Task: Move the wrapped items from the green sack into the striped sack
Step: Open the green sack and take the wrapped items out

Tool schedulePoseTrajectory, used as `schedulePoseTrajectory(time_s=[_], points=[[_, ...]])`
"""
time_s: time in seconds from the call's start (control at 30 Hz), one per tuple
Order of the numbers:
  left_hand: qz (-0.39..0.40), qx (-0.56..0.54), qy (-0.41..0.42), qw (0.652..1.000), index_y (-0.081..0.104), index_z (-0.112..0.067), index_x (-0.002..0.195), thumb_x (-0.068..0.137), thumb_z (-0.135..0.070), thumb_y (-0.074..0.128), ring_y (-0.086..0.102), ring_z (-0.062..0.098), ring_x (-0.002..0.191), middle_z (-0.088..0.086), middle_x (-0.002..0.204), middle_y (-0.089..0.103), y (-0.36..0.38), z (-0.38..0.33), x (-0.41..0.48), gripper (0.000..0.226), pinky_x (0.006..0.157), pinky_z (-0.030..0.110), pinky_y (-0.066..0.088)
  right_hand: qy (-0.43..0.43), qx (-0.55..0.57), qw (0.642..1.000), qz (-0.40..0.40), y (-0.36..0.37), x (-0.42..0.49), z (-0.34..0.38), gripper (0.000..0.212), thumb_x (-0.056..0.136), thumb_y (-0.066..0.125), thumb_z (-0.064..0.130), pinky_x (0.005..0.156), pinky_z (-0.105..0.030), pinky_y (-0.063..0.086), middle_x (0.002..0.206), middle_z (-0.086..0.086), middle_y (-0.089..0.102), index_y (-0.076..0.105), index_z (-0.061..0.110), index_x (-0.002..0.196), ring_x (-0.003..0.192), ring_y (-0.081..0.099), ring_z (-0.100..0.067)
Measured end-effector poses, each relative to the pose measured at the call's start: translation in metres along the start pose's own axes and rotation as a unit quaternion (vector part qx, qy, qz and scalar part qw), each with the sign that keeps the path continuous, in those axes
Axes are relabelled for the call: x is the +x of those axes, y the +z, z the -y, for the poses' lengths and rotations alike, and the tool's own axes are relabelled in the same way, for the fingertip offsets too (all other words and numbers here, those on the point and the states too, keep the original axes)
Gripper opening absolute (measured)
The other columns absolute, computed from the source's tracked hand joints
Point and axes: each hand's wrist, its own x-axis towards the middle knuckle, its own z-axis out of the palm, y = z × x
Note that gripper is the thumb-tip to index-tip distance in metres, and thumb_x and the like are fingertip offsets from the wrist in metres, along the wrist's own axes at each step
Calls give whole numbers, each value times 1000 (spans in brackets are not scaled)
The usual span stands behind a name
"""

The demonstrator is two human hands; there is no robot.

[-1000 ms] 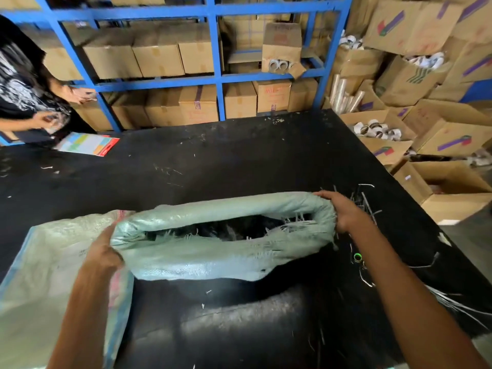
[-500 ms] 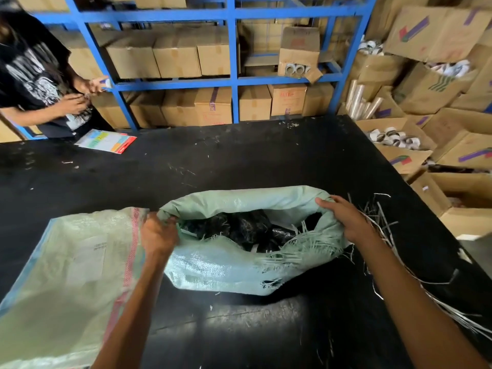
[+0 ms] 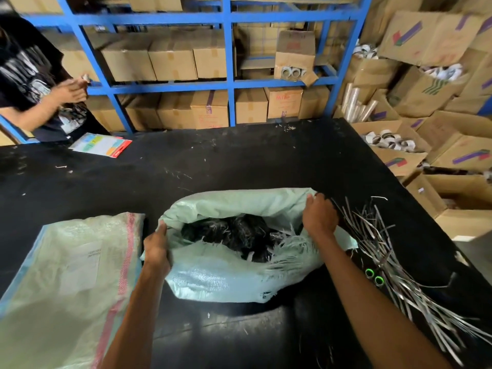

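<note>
I see both hands, left (image 3: 157, 249) and right (image 3: 319, 219), gripping green sack (image 3: 226, 278) rim | risk: frayed mouth tears; wrapped items (image 3: 239, 233) spill on counter (image 3: 239, 161)

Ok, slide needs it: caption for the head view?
Left hand and right hand grip the green sack, wrapped items inside, striped sack alongside.

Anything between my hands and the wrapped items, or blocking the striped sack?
Only frayed strands of the green sack trail over the wrapped items. The left hand and right hand hold its mouth open. The striped sack lies flat, no opening visible.
</note>
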Motion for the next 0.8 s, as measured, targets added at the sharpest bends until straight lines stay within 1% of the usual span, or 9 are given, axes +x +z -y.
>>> schedulePoseTrajectory(time_s=[0.07, 0.13, 0.2, 0.33, 0.5, 0.57, 0.67, 0.73, 0.8], points=[[4, -22, 15, 1000, 77, -21, 95, 103, -36, 50, 68, 16, 65, 6, 81, 72, -1, -16, 1, 32, 77, 40, 55, -32, 44, 997, -52, -8, 11, 9, 43, 107, 36, 39, 86, -44, 48, 121, -22, 61, 58, 5, 121, 107, 61, -41], [-3, -42, 27, 999, 68, -14, 104, 101, -38, 53, 70, 19, 72, 8, 91, 72, 1, -35, 6, 29, 69, 35, 60, -72, 70, 990, -96, -19, 24, 23, 40, 107, 39, 38, 83, -41, 46, 118, -19, 61, 59, 5, 118, 104, 61, -39], [-4, -50, 33, 998, 69, -16, 90, 100, -40, 54, 72, 15, 68, 4, 84, 73, 6, -51, 9, 30, 56, 26, 59, -104, 81, 983, -126, -28, 35, 37, 38, 107, 40, 36, 79, -36, 43, 116, -18, 61, 60, 5, 116, 102, 61, -37], [-28, -36, 39, 998, 65, -18, 79, 97, -45, 57, 65, 15, 63, 2, 76, 67, 10, -68, 17, 33, 50, 23, 55, -122, 85, 978, -149, -33, 52, 49, 39, 106, 40, 39, 76, -32, 38, 114, -14, 61, 61, 7, 116, 100, 61, -32], [-77, 109, 77, 988, 57, -15, 77, 96, -49, 50, 49, 16, 51, 2, 66, 46, 20, -54, 26, 41, 41, 23, 39, -105, 48, 991, -75, -4, 57, 38, 41, 107, 38, 40, 78, -39, 45, 116, -16, 58, 58, 7, 119, 98, 61, -36], [-93, 205, 118, 967, 63, -6, 85, 99, -51, 44, 53, 20, 60, 5, 70, 52, 25, -44, 22, 51, 48, 25, 47, -77, 52, 995, -23, 12, 52, 29, 43, 107, 37, 40, 85, -42, 47, 120, -17, 56, 56, 6, 124, 105, 60, -37], [-71, 268, 165, 947, 58, 4, 112, 100, -51, 45, 63, 35, 93, 18, 101, 63, 26, -29, 19, 57, 82, 46, 54, -61, 53, 997, -18, 30, 41, 16, 42, 105, 43, 37, 96, -50, 41, 129, -20, 53, 50, 6, 133, 118, 52, -40], [-131, 308, 289, 897, 47, -1, 127, 94, -45, 53, 54, 33, 108, 17, 119, 54, 25, -19, 12, 55, 92, 46, 46, -96, 16, 989, -110, 33, 26, 11, 49, 98, 51, 37, 101, -49, 33, 138, -16, 46, 45, 13, 141, 126, 45, -35], [-156, 390, 473, 775, 50, -8, 123, 91, -34, 59, 47, 25, 100, 9, 115, 50, 28, -8, 0, 42, 88, 40, 40, -228, 28, 955, -188, 38, 9, 9, 40, 93, 56, 31, 97, -45, 34, 133, -9, 47, 50, 18, 131, 121, 45, -29]])
